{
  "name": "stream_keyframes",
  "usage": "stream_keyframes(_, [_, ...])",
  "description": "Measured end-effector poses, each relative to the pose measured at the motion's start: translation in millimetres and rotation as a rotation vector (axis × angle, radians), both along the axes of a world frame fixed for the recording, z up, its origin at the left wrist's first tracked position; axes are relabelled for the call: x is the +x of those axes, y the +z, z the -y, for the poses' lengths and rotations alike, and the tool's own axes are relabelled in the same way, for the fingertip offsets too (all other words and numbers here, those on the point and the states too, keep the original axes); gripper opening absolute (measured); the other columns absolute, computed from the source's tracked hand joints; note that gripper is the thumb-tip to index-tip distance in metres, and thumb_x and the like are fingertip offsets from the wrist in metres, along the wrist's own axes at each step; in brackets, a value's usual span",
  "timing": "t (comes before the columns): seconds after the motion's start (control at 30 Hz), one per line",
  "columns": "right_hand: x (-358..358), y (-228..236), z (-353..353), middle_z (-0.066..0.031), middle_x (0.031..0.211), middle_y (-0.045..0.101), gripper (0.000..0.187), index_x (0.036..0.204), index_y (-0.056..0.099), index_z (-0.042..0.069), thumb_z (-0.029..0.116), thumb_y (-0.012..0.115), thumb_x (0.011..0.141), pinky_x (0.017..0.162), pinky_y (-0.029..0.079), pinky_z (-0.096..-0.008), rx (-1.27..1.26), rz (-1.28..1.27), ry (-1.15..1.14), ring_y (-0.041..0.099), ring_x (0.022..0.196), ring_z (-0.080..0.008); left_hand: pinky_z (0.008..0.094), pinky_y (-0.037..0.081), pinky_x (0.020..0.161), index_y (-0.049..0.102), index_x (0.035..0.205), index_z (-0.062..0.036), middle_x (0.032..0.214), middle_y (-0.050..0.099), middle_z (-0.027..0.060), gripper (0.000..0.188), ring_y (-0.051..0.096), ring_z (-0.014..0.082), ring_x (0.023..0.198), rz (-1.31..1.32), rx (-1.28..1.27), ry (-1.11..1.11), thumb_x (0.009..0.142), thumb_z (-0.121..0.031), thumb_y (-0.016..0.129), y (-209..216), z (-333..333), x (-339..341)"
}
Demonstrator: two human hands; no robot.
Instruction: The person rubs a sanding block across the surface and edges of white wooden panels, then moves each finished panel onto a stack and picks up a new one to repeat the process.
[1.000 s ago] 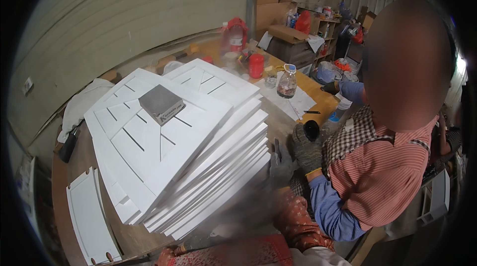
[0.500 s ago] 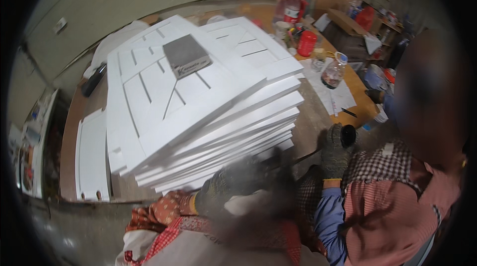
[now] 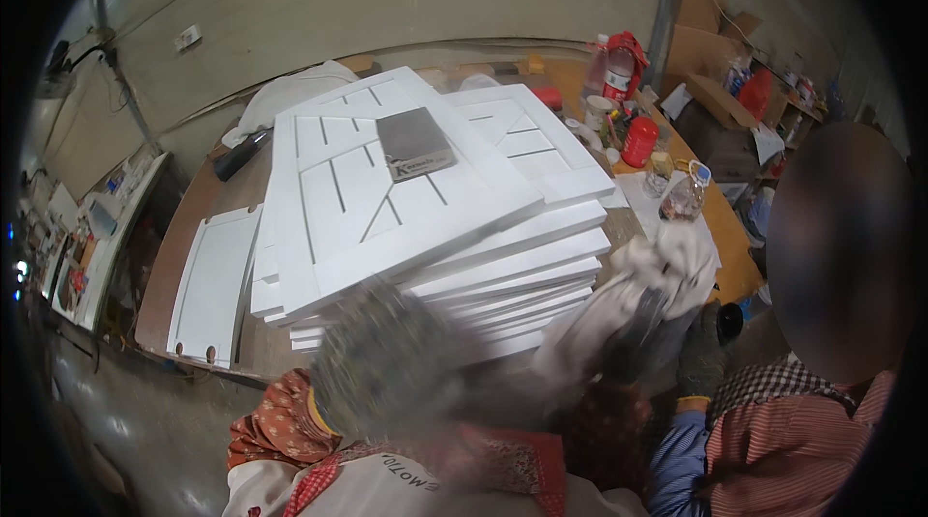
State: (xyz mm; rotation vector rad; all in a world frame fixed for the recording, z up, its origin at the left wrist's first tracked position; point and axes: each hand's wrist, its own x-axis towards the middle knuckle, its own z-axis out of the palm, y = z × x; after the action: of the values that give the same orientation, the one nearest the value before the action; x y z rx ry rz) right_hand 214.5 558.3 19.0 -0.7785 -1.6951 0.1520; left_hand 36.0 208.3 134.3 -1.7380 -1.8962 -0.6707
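Observation:
A stack of white grooved panels (image 3: 333,188) lies on the table, a grey rectangular block (image 3: 414,138) resting on the top one. My left hand (image 3: 382,362), in a dark grey knit glove, is at the stack's near edge. Motion smears its fingers, and whether it touches the panels is unclear. At the stack's right, my right hand (image 3: 635,329), in a dark glove, grips a pale crumpled cloth (image 3: 667,271). The cloth hangs in loose folds over the table's right part.
A co-worker sits at right, a gloved hand (image 3: 704,353) near mine. A narrower white panel (image 3: 215,275) lies left of the stack. Bottles, a red jar (image 3: 639,142) and cups crowd the far right of the table. Cardboard boxes (image 3: 698,43) stand beyond.
The cloth has swung from in front of my body to the right of the stack with my right hand. My left hand has shifted left, and the view has tilted up.

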Motion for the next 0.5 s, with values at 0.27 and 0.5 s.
stream_keyframes(0.27, [-78.0,108.3,-43.4,-0.0224,0.134,0.054,0.067,0.143,0.042,0.0,0.017,0.072,0.086,0.1,0.045,-0.0391,0.062,0.159,0.263,0.055,0.121,-0.0321,0.0565,0.04,0.103,0.053,0.134,-0.0062,0.129,0.055,0.0241,0.06,0.054,0.0409,0.117,-0.238,-0.049,0.519,0.085,-0.037,0.069,3.6,-13.0,-19.4])
stream_keyframes(0.5, [-188.7,207.0,128.4,-0.0219,0.125,0.053,0.051,0.128,0.054,0.01,0.037,0.067,0.087,0.092,0.049,-0.0485,0.459,0.858,0.542,0.055,0.114,-0.0417,0.0488,0.051,0.086,0.056,0.127,-0.0048,0.117,0.061,0.0216,0.044,0.062,0.0345,0.1,-0.496,0.002,0.618,0.089,-0.025,0.06,-0.4,-28.0,-9.7])
